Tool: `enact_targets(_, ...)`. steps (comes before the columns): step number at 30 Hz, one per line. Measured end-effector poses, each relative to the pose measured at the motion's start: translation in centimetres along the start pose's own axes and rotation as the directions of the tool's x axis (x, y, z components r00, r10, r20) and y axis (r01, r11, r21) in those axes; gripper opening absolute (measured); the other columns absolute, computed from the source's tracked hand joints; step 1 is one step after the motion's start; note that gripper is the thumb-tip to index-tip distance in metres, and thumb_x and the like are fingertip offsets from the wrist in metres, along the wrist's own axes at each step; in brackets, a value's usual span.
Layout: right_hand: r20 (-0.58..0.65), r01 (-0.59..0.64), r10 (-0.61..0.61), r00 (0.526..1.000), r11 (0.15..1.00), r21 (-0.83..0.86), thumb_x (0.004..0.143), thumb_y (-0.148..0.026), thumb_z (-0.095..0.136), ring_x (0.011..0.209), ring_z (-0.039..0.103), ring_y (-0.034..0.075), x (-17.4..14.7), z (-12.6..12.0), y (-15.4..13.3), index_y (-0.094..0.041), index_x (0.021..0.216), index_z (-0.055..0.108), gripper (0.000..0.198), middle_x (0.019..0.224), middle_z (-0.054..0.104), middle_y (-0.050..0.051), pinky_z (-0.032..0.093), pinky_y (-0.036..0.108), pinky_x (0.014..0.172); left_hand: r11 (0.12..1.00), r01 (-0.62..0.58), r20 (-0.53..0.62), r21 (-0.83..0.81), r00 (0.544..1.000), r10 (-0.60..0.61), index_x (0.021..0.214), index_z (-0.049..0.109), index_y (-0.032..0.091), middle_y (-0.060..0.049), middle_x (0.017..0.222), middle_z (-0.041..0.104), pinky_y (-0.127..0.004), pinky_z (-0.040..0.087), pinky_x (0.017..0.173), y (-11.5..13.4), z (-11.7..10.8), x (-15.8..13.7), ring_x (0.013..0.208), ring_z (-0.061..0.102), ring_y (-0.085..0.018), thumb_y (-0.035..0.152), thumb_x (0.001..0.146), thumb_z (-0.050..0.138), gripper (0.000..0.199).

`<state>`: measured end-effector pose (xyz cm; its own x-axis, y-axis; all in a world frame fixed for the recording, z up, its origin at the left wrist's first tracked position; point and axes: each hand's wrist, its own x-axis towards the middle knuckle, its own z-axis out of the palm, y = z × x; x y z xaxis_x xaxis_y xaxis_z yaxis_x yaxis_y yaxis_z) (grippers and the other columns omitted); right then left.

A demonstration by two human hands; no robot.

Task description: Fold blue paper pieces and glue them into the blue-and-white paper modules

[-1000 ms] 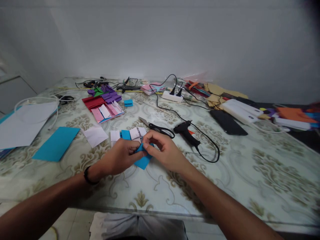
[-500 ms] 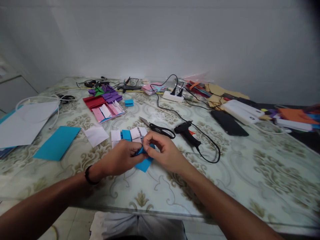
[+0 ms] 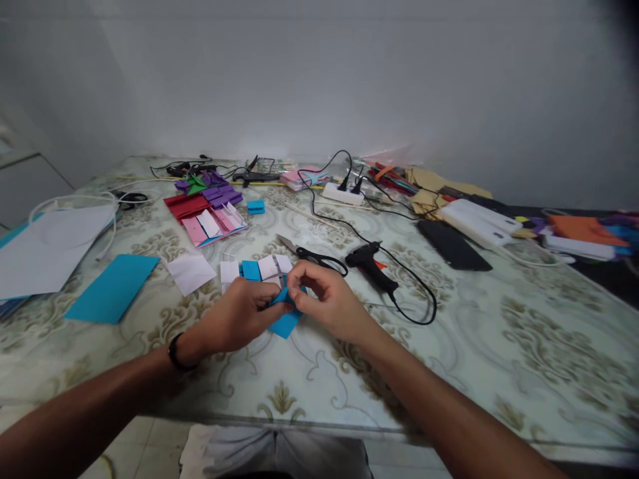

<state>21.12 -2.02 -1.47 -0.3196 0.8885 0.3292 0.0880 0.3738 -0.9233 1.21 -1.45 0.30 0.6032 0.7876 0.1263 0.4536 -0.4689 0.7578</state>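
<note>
Between my two hands is a piece of blue paper, tilted, partly hidden by my fingers. My left hand, a black band on its wrist, is closed on the paper's left side with thumb and fingers. My right hand pinches its upper right part. Just beyond my hands lie small folded white and blue paper pieces, set side by side and partly covered. Black-handled scissors lie past my right hand, and a black glue gun rests to their right.
On the left are a blue paper sheet, a white paper square and a stack of white sheets. Folded red paper lies farther back. A power strip with cords, a black phone and a white device stand right.
The blue paper has shifted and tilted slightly between my fingers. Both hands keep nearly the same place, and the whole view has moved a little.
</note>
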Motion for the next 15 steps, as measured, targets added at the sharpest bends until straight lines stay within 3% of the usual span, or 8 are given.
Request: enact_targets(15, -0.054, -0.004, 0.001, 0.999, 0.999, -0.051, 0.078, -0.017, 0.060, 0.070, 0.050, 0.014, 0.4, -1.7, 0.3, -0.020, 0.078, 0.059, 0.003, 0.074, 0.056, -0.002, 0.040, 0.028, 0.067, 0.997, 0.009, -0.148, -0.077, 0.989, -0.020, 0.061, 0.035, 0.019, 0.006, 0.060, 0.027, -0.026, 0.019, 0.051, -0.8, -1.5, 0.3, 0.057, 0.025, -0.009, 0.044, 0.095, 0.064, 0.052)
